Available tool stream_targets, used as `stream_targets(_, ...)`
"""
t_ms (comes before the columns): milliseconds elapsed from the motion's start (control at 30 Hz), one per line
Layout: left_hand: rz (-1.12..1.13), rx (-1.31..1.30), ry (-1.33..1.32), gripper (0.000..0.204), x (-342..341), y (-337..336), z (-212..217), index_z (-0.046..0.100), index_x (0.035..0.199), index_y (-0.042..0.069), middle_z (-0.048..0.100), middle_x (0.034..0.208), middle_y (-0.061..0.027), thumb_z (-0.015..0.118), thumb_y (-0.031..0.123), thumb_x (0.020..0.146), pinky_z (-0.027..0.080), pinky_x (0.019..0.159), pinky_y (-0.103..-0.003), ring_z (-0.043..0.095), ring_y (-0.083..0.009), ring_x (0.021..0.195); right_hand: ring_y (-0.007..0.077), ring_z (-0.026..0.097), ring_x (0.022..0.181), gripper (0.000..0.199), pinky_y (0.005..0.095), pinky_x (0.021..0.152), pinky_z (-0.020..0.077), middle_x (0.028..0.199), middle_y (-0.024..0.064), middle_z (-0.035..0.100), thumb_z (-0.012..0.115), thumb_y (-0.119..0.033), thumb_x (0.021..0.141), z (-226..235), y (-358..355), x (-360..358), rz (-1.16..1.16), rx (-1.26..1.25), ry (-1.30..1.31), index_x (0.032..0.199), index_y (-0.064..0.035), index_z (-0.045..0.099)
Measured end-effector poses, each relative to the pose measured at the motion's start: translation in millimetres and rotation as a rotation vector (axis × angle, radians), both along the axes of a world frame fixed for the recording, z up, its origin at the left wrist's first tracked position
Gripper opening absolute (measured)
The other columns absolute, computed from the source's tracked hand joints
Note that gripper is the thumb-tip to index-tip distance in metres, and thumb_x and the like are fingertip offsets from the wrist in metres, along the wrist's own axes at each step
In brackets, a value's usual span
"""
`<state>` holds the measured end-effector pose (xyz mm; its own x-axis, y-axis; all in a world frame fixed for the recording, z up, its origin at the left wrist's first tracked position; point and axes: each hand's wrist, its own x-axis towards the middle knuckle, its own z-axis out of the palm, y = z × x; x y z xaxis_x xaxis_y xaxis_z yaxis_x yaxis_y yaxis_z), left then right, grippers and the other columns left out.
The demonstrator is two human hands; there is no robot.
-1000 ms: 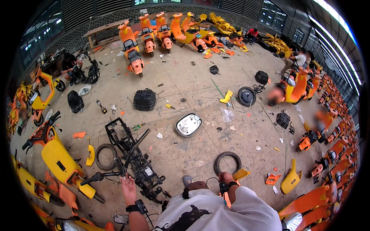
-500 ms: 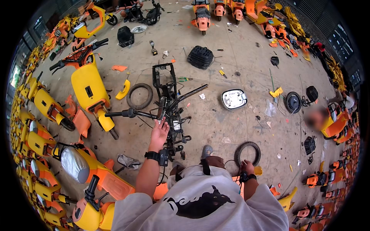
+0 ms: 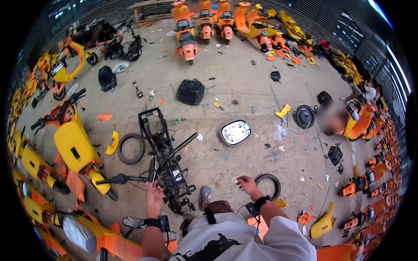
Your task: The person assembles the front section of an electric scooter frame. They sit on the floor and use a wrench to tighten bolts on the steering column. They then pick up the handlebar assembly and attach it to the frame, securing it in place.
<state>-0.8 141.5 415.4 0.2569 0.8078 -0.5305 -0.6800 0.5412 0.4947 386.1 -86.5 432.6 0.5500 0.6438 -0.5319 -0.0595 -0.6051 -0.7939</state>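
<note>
The stripped frame (image 3: pixel 163 161) runs long from 11 to 5 o'clock, just ahead of the left hand (image 3: pixel 153 198), fingers open, seemingly touching it. The right hand (image 3: pixel 248 185) hangs loosely spread near the tyre (image 3: pixel 267 186) at 3 o'clock

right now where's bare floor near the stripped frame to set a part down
Bare concrete lies between the stripped frame, the white panel and the small tyre. Left of the frame is crowded: loose tyre, yellow scooter.
</note>
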Motion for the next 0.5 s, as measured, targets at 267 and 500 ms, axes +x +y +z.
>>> stream_targets(267, 0.046, -0.051, 0.149, 0.039, 11.5, 3.2, 33.5, 0.055, 0.092, 0.008, 0.061, 0.082, -0.0007, 0.056, 0.047, 0.088, 0.045, 0.063, -0.027, 0.053, -0.0126, 0.068, 0.0208, 0.062, 0.075, 0.023, 0.0326, 0.071, 0.0497, 0.083, 0.0098, 0.065, 0.054, -0.01, 0.085, 75.0, 201.9, -95.6, 0.522, 0.636, -0.176, 0.106, -0.0027, 0.061)
stream_targets(500, 0.029, -0.107, 0.128, 0.038, 6.4, 5.9, 33.4, 0.055, 0.088, 0.008, 0.061, 0.08, 0.0007, 0.058, 0.045, 0.087, 0.044, 0.063, -0.027, 0.053, -0.0119, 0.069, 0.0329, 0.055, 0.096, 0.026, 0.0417, 0.084, 0.0434, 0.096, 0.0144, 0.06, 0.056, -0.01, 0.08, 68.3, 281.6, -157.9, 0.59, 0.828, -0.483, 0.106, -0.0047, 0.059)
